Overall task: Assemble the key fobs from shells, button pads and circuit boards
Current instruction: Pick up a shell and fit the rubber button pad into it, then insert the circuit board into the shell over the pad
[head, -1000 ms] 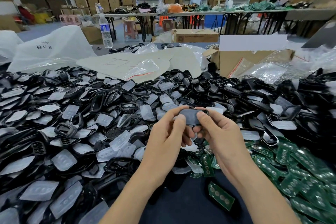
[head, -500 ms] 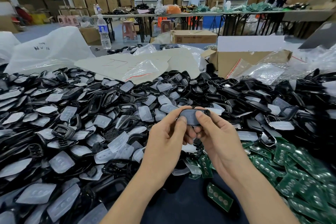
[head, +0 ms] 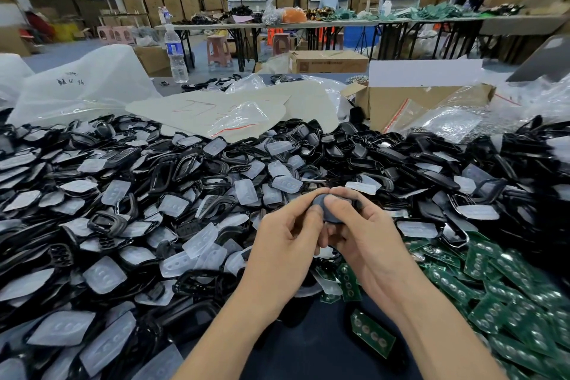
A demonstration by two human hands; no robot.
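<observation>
Both hands are gripping one dark grey oval plastic key fob shell [head: 328, 208] above the middle of the dark bench [head: 308, 348]. The left hand [head: 287, 237] is pinching its left end, and the right hand [head: 364, 234] is curling round its right side. Black plastic shells [head: 216, 179] and translucent button pads [head: 245, 191] are lying heaped across the left side, with green circuit boards [head: 493, 287] toward the near right corner. Clear plastic bags [head: 447, 123] are leaning against an open brown cardboard box [head: 394, 105] at the far right edge, and the box's contents are hidden.

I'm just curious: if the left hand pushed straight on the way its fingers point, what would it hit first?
The dark fob part that the left hand pinches; just past it, probably the right hand, though depth is unclear.
</observation>
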